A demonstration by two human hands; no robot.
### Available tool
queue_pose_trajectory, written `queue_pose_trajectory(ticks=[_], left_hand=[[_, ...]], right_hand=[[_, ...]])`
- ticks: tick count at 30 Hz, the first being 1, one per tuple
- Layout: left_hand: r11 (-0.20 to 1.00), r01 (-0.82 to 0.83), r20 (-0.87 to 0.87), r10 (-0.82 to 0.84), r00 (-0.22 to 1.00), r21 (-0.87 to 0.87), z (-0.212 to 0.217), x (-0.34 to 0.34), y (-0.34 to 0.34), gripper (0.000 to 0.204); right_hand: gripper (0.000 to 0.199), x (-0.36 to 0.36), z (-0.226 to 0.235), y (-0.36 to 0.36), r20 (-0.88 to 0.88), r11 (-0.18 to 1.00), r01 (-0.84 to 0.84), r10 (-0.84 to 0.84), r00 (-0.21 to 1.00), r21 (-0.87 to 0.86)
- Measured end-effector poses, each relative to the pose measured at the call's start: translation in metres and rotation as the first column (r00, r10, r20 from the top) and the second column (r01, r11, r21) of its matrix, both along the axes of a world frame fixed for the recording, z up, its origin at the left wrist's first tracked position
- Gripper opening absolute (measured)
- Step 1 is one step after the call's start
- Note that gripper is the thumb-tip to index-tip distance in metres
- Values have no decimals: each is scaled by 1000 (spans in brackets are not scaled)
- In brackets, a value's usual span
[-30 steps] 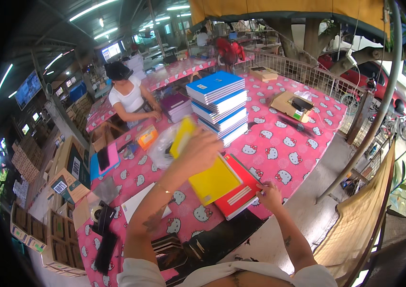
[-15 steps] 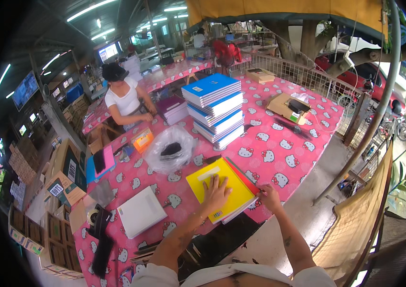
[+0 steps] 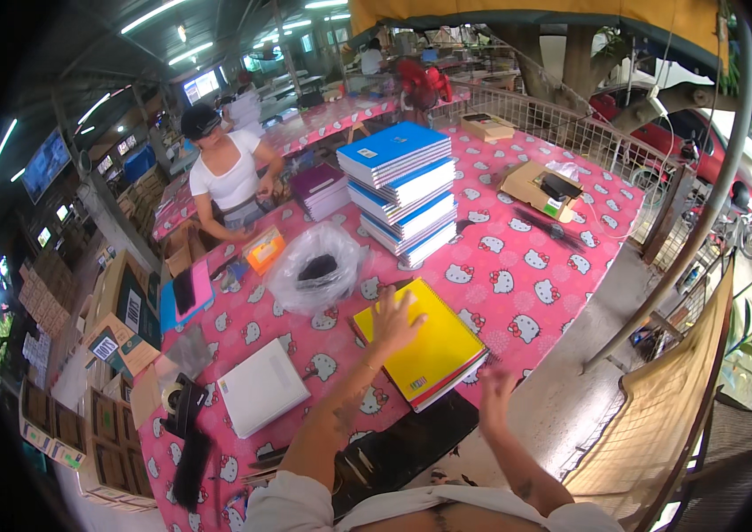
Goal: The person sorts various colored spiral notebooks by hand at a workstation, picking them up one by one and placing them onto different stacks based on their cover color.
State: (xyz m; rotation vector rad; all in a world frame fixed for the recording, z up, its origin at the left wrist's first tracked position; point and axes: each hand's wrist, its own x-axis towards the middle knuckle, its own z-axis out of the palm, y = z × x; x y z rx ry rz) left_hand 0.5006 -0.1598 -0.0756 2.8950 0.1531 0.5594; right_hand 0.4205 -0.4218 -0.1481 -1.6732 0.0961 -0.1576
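A yellow-covered notebook (image 3: 447, 346) lies on a thin pile in front of me, with reddish and white edges showing under it. Across its upper left part my left hand (image 3: 398, 321) rests or hovers with fingers spread. My right hand (image 3: 497, 395) is just off the pile's lower right corner, its fingers blurred by motion; whether it holds anything is unclear. Beyond the pile rises a tall stack of blue spiral notebooks (image 3: 398, 155). White notebooks (image 3: 262, 388) lie to the left, and a black flat case or sheet (image 3: 411, 448) sits at the near table edge.
The pink patterned tablecloth (image 3: 518, 306) carries a clear plastic bag (image 3: 280, 285) with something black inside, an orange box (image 3: 264, 251), a tape dispenser (image 3: 183, 403), a black brush (image 3: 191, 470), purple notebooks (image 3: 321, 188) and an open cardboard box (image 3: 535, 188). A co-worker (image 3: 227, 168) is across the table.
The yellow notebook has turned and shifted right, now covering the red and green covers that fanned out beside it. My left hand's fingers have spread; my right hand has moved down toward me.
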Motion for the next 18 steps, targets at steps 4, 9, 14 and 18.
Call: queue_pose_trajectory(ticks=[4,9,14,18], left_hand=[[980,-124,-135,104,985,-154,-6,27,69,75],[968,-62,-420,-47,906,-243,-13,59,81,73],[971,-79,-389,-15,921,-225,-23,62,76,71],[958,-277,64,282,957,-77,-36,18,87,62]], right_hand=[[66,-20,50,43,-584,835,16,371,722,550],[69,20,58,72,-620,707,24,603,502,707],[68,28,34,76,-503,608,-42,690,521,792],[66,10,37,40,-455,619,32,541,707,785]])
